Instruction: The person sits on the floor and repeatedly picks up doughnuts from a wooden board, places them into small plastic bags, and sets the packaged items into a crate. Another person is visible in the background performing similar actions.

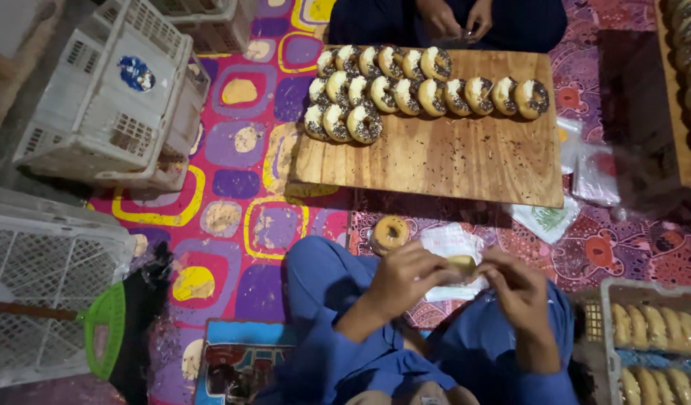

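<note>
Head view showed a white crate (649,296) at four o'clock packed with upright glazed donuts (664,330), and a wooden board (450,161) at twelve o'clock bearing rows of sprinkled donuts (424,86). At centre, left hand (405,277) and right hand (518,289) both pinched one donut (462,264) over a clear bag (452,244), its long axis roughly left-right.

Seen from above over blue-clad knees: left hand (405,279) and right hand (519,289) closed together on a pale round doughnut (461,264) above a clear plastic wrapper (450,244), beside a plain golden ring doughnut (390,233) on the patterned floor mat (240,180), near a wooden board (450,157) bearing rows of sprinkled doughnuts (420,86).
</note>
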